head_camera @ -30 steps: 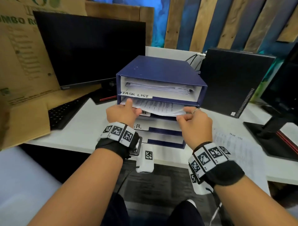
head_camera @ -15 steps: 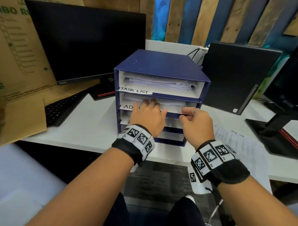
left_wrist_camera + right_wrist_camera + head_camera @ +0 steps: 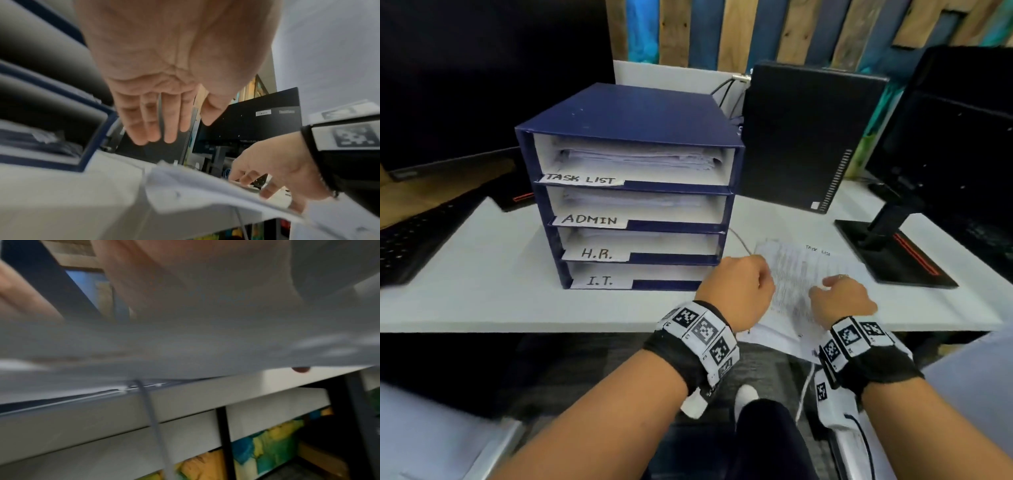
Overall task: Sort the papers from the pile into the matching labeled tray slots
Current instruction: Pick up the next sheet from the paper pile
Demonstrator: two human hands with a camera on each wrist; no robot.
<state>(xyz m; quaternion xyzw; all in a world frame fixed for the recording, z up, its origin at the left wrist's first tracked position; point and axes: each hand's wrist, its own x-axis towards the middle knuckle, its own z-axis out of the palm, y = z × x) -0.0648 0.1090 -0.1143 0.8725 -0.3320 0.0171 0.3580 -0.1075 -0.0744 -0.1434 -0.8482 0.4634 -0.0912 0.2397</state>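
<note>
A blue tray stack [image 3: 626,116] stands on the white desk [image 3: 482,274], its slots labelled TASK LIST [image 3: 582,179], ADMIN [image 3: 589,219], H.R. [image 3: 596,254] and I.T. [image 3: 600,281]; the upper three hold paper. Right of it lies the paper pile [image 3: 794,274], overhanging the desk's front edge, its top sheet headed TASK LIST. My left hand [image 3: 760,274] hovers at the pile's left edge, fingers relaxed [image 3: 160,134], holding nothing. My right hand [image 3: 835,291] has bent fingertips [image 3: 246,178] on the top sheet [image 3: 185,345], with the thumb at the sheet's overhanging edge.
A black PC tower [image 3: 804,137] stands behind the pile, and a monitor stand [image 3: 893,253] is just to its right. A keyboard [image 3: 410,240] and a dark monitor [image 3: 482,85] sit left of the trays. A thin cable [image 3: 739,240] runs by the pile.
Both hands left the ADMIN slot, where the sheet now lies, and moved down and right to the pile. My head view dropped closer to the desk.
</note>
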